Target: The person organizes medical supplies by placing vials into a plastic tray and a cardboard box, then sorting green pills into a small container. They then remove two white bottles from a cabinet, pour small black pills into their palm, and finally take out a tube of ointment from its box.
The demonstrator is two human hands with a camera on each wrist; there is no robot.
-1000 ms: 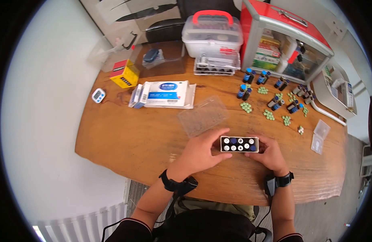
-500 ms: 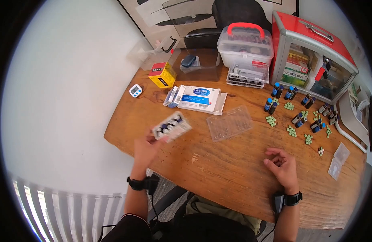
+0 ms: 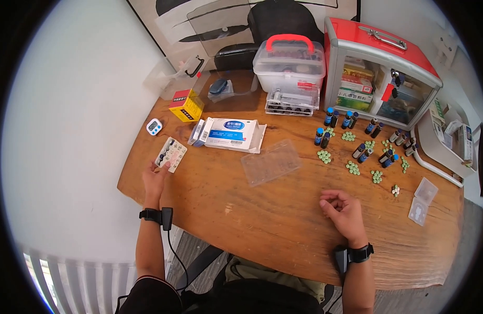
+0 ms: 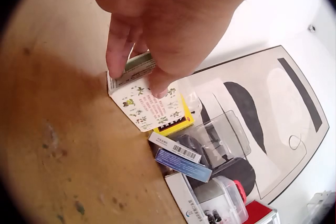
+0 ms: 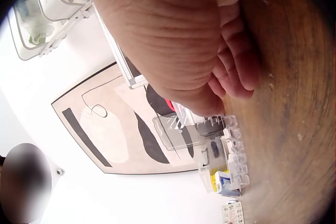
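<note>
The small open-topped box (image 3: 177,157) is at the left end of the worktop (image 3: 283,225), near the left edge and a little beyond the front-left corner. Its long axis slants away from the person, the far end leaning rightward. Dark and white vial caps (image 3: 165,153) show along its left side, towards that edge, while the printed white face (image 4: 152,106) is on the right. Whether it rests fully on the wood or is held just above, I cannot tell.

The left hand (image 3: 154,183) is much the nearer one: it grips the box at the near end, with the thumb on the printed face and fingers round the other side. The right hand (image 3: 345,213) is well apart, over the right half near the front edge — its fingers loosely curled, holding nothing.

Just beyond the box is the white timer (image 3: 154,126), beside the left edge; to the box's right and farther back lie the small blue-and-white cartons (image 3: 198,133), then the flat blue-and-white carton (image 3: 228,135). The clear plastic tray (image 3: 271,163) lies between the two hands from side to side, but farther from the person. Past the right hand, towards the far right, stand the small bottles (image 3: 360,153) — among them are clusters of green tablets (image 3: 352,167).
</note>
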